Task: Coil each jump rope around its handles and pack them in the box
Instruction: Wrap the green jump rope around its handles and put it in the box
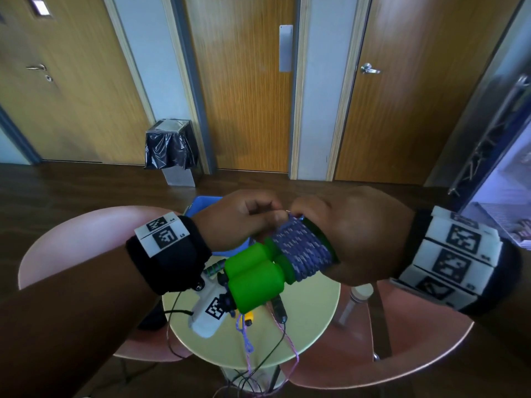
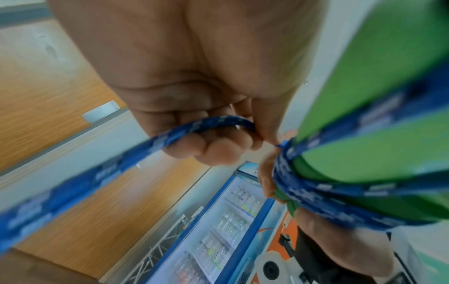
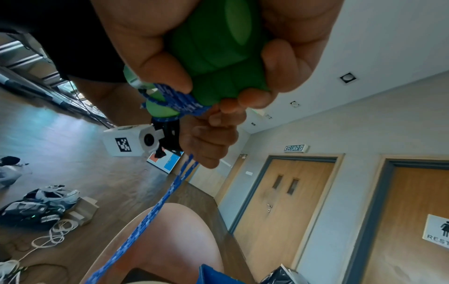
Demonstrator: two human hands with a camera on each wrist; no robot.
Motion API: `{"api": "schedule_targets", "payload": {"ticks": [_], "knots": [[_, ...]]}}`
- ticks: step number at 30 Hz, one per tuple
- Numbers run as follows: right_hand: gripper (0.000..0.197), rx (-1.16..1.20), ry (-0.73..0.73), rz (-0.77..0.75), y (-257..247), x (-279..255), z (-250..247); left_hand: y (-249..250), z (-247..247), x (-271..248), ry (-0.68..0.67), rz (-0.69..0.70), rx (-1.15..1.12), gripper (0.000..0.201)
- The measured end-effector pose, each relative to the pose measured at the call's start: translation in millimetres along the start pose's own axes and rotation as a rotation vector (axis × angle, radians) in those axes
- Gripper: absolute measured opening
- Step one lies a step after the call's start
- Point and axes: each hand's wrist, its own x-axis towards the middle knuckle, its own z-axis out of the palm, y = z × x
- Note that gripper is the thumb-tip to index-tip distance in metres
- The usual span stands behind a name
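Observation:
My right hand (image 1: 330, 225) grips a pair of green handles (image 1: 253, 278) held side by side above the table. A blue patterned rope (image 1: 301, 251) is coiled in several turns around them. My left hand (image 1: 267, 216) pinches a loop of that rope (image 2: 194, 126) at the top of the coil, right by the right hand's fingertips. In the right wrist view my fingers (image 3: 167, 71) curl round the green handles (image 3: 218, 48), and the loose rope (image 3: 145, 217) hangs down. A blue box (image 1: 201, 203) shows only partly behind my left hand.
On the round yellow table (image 1: 310, 326) lie other jump-rope handles (image 1: 214, 268) and a pink-purple rope (image 1: 247, 343) that hangs over the front edge. Pink chairs (image 1: 71, 239) stand left and right. A bin (image 1: 171, 150) stands by the doors.

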Motion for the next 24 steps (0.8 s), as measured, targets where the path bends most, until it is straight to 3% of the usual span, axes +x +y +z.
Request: {"api": "schedule_targets", "payload": {"ticks": [4, 6, 8, 11, 13, 14, 16, 17, 18, 19, 22, 24], "knots": [[0.061, 0.057, 0.093, 0.078, -9, 2, -10, 4, 0, 3, -0.033, 0.003, -0.204, 0.017], [0.068, 0.06, 0.113, 0.14, -13, 5, -9, -4, 0, 3, -0.087, 0.037, -0.334, 0.025], [0.071, 0.063, 0.129, 0.19, -17, 8, -5, -23, 10, -1, 0.011, 0.034, -0.451, 0.046], [0.069, 0.119, 0.157, 0.268, -21, 12, -1, -49, 35, -5, 0.238, 0.109, -0.401, 0.063], [0.068, 0.14, 0.159, 0.312, -23, 15, 3, -57, 50, -8, 0.366, -0.033, -0.621, 0.047], [0.069, 0.143, 0.15, 0.339, -24, 16, 4, -48, 47, -10, 0.316, -0.075, -0.691, 0.035], [0.069, 0.171, 0.145, 0.399, -23, 19, 7, -39, 53, -17, 0.363, 0.038, -0.345, 0.02], [0.067, 0.196, 0.165, 0.424, -21, 21, 8, -33, 60, -17, 0.313, -0.002, -0.501, 0.014], [0.064, 0.217, 0.2, 0.449, -19, 23, 9, -28, 67, -15, 0.32, -0.015, -0.683, 0.014], [0.062, 0.225, 0.226, 0.474, -17, 26, 10, -23, 77, -12, 0.397, 0.015, -0.695, 0.018], [0.057, 0.193, 0.224, 0.521, -11, 33, 17, -24, 89, -13, 0.518, -0.066, -0.466, 0.019], [0.055, 0.182, 0.212, 0.538, -6, 35, 24, -19, 79, -12, 0.507, -0.128, -0.404, 0.015]]}}
